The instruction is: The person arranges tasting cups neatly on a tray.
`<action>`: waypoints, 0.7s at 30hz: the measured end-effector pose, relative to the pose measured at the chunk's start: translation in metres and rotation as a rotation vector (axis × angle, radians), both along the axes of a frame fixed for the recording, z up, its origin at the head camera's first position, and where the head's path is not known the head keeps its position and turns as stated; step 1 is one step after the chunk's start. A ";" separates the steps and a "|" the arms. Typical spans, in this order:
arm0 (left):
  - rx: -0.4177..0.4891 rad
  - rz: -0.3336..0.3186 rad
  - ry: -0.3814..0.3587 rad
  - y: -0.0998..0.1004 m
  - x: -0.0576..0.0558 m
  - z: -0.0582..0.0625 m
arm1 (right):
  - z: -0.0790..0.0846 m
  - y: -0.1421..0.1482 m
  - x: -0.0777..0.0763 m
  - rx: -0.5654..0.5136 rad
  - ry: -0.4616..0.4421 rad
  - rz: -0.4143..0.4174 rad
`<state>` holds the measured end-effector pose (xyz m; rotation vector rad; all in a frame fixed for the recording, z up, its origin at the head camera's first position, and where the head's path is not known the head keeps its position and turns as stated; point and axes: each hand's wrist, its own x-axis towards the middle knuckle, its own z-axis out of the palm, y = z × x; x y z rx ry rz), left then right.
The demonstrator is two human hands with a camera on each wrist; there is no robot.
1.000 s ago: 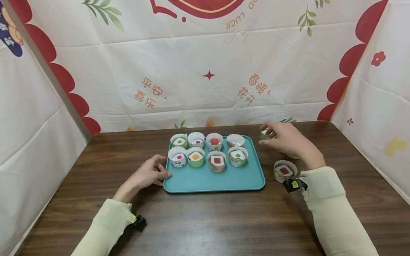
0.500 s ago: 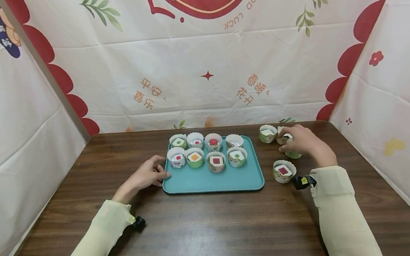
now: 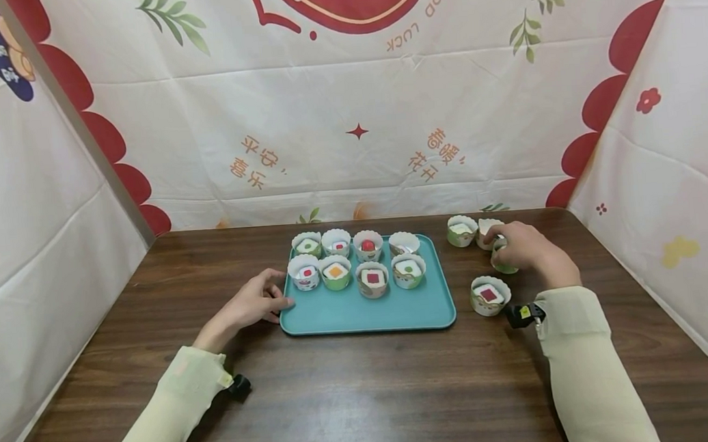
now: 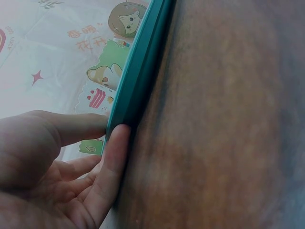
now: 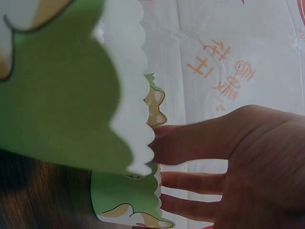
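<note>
In the head view, my left hand (image 3: 254,298) is at the left end of the teal tray (image 3: 367,319). The left wrist view shows its thumb and a finger pinching the tray rim (image 4: 147,59). Far right, my right hand (image 3: 531,250) reaches down over a green paper baking cup (image 3: 505,265), thumb and fingers at its scalloped rim. In the right wrist view, fingers (image 5: 190,200) meet the rim of that green cup (image 5: 126,195), while a blurred nearer cup (image 5: 62,105) hides the thumb tip. A beige cup (image 3: 486,232) stands just behind the fingers.
Two rows of paper cups stand on the tray, such as one with an orange-topped piece (image 3: 335,271) and one with a red ball (image 3: 368,246). Off the tray stand a green cup (image 3: 462,230) and a red-centred one (image 3: 490,295). A white printed cloth (image 3: 351,98) hangs behind the table.
My right hand has left the far green cup, which now stands by itself, and moved right and toward me to the other green cup. My left hand stays at the tray.
</note>
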<state>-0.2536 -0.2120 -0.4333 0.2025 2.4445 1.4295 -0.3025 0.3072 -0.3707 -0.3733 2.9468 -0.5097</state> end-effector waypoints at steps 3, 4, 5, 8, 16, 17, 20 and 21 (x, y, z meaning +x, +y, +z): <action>0.003 0.001 0.003 0.000 0.000 0.000 | -0.001 0.000 0.000 -0.003 0.001 -0.005; 0.003 0.003 0.003 0.000 0.000 0.000 | -0.001 0.000 0.000 -0.002 0.002 -0.004; 0.004 0.004 0.004 0.000 0.000 0.000 | -0.002 0.000 0.000 -0.003 0.002 -0.004; 0.006 0.008 0.003 0.000 0.001 -0.001 | -0.003 0.000 0.000 0.002 0.008 -0.004; 0.003 0.014 -0.001 0.001 -0.001 -0.002 | -0.005 -0.001 -0.001 -0.001 0.020 -0.010; 0.002 0.017 0.000 0.001 -0.001 -0.002 | -0.005 -0.001 0.000 0.002 0.025 -0.005; -0.004 0.022 0.000 0.000 -0.001 -0.002 | -0.006 -0.002 0.000 0.019 0.044 0.004; -0.006 0.024 -0.001 0.000 -0.001 -0.002 | -0.006 -0.002 0.000 0.026 0.052 0.010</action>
